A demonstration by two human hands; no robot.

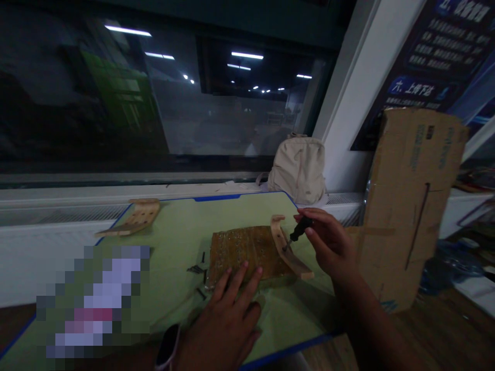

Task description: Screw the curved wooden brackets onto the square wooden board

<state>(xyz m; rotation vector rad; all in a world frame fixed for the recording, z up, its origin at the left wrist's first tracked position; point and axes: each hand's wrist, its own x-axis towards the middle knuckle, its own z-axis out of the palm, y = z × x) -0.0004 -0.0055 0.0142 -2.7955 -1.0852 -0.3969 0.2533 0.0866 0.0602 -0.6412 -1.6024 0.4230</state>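
My right hand [328, 239] grips a screwdriver [300, 228] by its dark handle. The shaft slants down to a hole or screw in a curved wooden piece [293, 259], which lies along the right edge of a brown board [247, 250] with rows of small marks. My left hand [232, 304] lies with fingers spread, the fingertips resting on the board's near edge. Several dark screws [196, 269] are scattered on the table just left of the board. At the table's far left lies another curved wooden piece [141, 216] with holes in it.
The table has a pale green top [174, 221] with a blue edge. A beige backpack [299, 167] stands on the sill behind it. A tall cardboard piece [413, 206] leans at the right. One patch at the table's left is pixelated.
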